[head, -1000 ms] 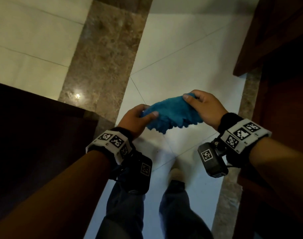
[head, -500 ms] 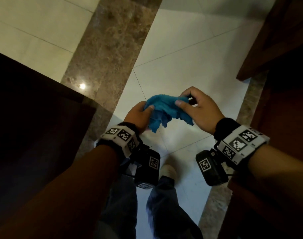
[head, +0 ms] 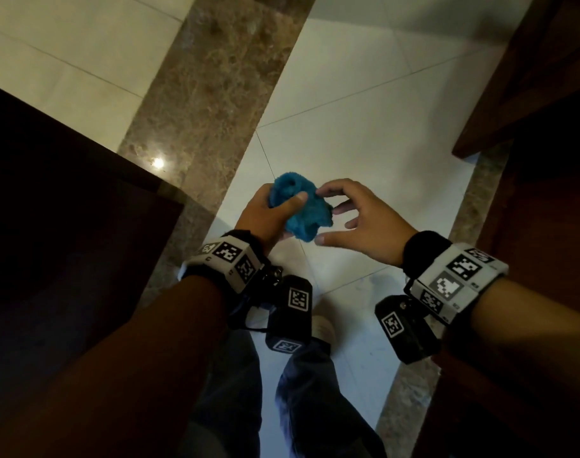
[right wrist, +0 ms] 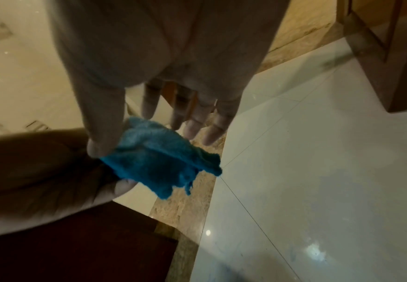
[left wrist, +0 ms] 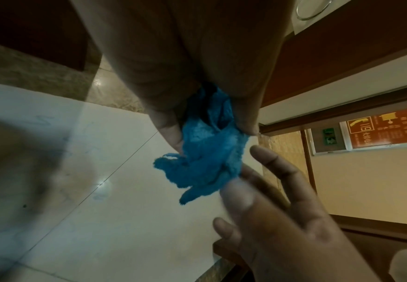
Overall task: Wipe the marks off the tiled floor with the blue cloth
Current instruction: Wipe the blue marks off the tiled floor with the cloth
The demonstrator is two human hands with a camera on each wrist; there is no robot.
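The blue cloth [head: 296, 209] is bunched into a ball in my left hand [head: 272, 213], whose thumb and fingers curl round it above the white tiled floor [head: 364, 133]. My right hand [head: 334, 216] sits just right of the cloth with fingers spread and straight, its index tip and thumb at the cloth's edge. In the left wrist view the cloth [left wrist: 205, 158] hangs from my left fingers and the right hand [left wrist: 270, 190] is below it. In the right wrist view the cloth [right wrist: 159, 158] lies behind my right thumb. Faint bluish marks [head: 381, 282] show on the tile near my feet.
A brown marble strip [head: 215, 94] runs along the left of the white tiles. Dark wooden furniture [head: 50, 226] stands at the left, and a wooden door frame [head: 529, 94] at the right. My legs and shoe [head: 321, 325] are below the hands.
The cloth was stretched between both hands, then gathered up. My right hand has let go and opened, and the left hand now holds the bunched cloth alone.
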